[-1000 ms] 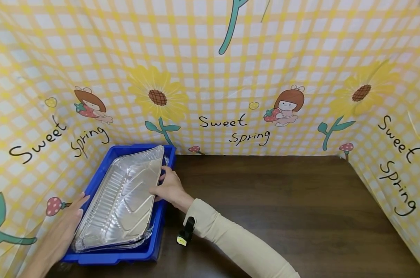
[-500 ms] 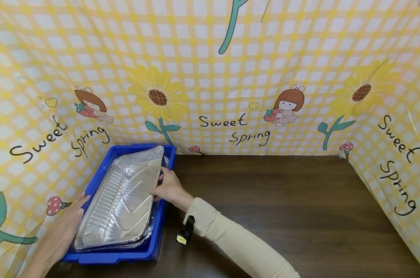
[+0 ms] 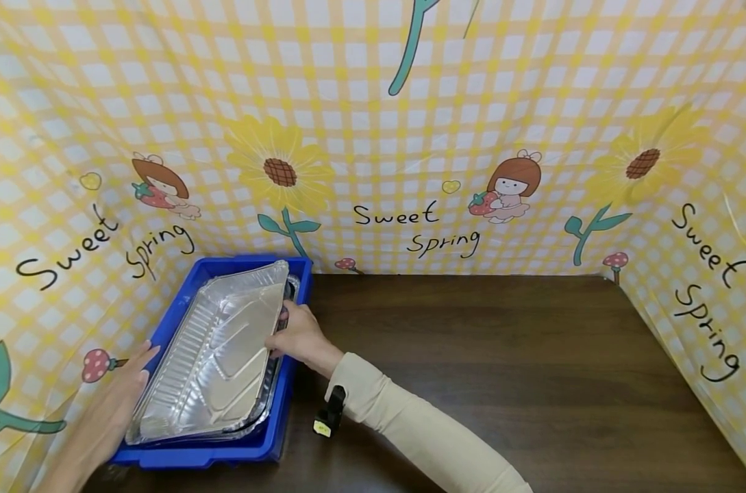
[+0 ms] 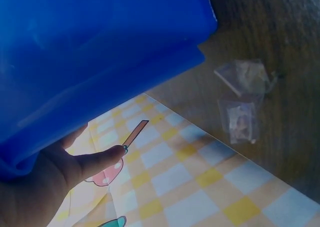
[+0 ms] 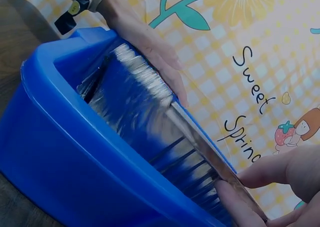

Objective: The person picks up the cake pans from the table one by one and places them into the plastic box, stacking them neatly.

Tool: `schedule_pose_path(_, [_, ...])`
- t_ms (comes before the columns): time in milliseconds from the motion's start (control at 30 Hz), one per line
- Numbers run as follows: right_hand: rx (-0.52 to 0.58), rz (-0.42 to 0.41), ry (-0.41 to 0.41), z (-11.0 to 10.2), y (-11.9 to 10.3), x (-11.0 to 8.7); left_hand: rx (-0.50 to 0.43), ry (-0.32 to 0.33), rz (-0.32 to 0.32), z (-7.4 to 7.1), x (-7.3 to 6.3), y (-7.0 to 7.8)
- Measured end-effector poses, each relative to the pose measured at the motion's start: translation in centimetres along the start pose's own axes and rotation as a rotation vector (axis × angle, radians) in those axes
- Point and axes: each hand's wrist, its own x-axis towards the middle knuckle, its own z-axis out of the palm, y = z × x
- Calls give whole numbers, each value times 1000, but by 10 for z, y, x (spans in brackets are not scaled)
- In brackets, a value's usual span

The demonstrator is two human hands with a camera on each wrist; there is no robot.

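Observation:
A silver foil pan (image 3: 225,363), ribbed along its side, lies tilted in the blue plastic bin (image 3: 175,460), its right edge raised. Under it, another foil rim (image 3: 249,430) shows at the lower right. My right hand (image 3: 305,335) pinches the raised edge between thumb and fingers; the right wrist view also shows this grip, with the fingers (image 5: 272,169) at the foil's rim. Along the bin's left side, my left hand (image 3: 110,414) rests with straight fingers against the outside of the rim. In the left wrist view its thumb (image 4: 102,162) points away from the blue wall.
Brown wood-grain table (image 3: 471,356) extends to the right of the bin. A yellow checked cloth (image 3: 397,137) with printed flowers hangs around the back and sides. Crumpled clear plastic (image 4: 242,119) lies on the table beside the bin in the left wrist view.
The upper foil pan's raised edge has shifted slightly left, with my right hand following, and more of the foil beneath shows at the right. My left hand has stayed in place.

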Motion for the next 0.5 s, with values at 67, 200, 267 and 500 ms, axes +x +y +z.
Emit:
schedule_pose_path(67, [13, 11, 9, 0, 0, 0, -4, -6, -2, -1, 0, 1])
schedule_pose_path(200, [-4, -3, 11, 1, 0, 0, -4, 6, 12, -1, 1, 1])
schedule_pose_path(267, [-17, -11, 3, 1, 0, 0, -2, 18, 21, -1, 1, 1])
schedule_pose_path(500, [20, 25, -27, -1, -3, -4, 7, 36, 30, 1, 1, 0])
